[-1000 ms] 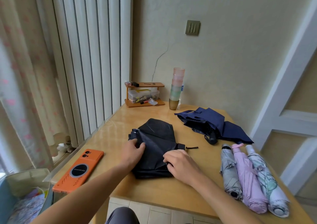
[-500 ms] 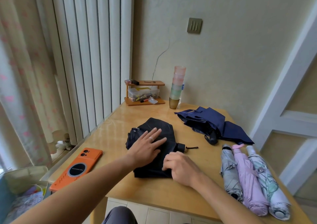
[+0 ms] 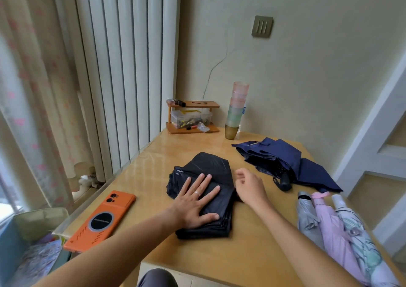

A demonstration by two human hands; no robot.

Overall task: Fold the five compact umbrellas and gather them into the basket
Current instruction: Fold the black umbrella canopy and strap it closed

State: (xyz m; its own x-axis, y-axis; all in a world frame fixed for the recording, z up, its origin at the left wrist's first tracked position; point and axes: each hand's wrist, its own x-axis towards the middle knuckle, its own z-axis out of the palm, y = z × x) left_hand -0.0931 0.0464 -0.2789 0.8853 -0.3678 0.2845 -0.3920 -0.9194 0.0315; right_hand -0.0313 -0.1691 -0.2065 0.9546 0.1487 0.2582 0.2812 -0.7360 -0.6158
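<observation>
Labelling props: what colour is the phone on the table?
The phone is orange, with a black disc; head view.

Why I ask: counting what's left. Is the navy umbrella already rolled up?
No, the navy umbrella lies on the table with its canopy loose and spread out.

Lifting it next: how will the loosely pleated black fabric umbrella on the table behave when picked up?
Probably floppy: the black fabric umbrella lies in loose stacked pleats, which may splay. Unlikely to roll: it lies flat under the flat left hand.
</observation>
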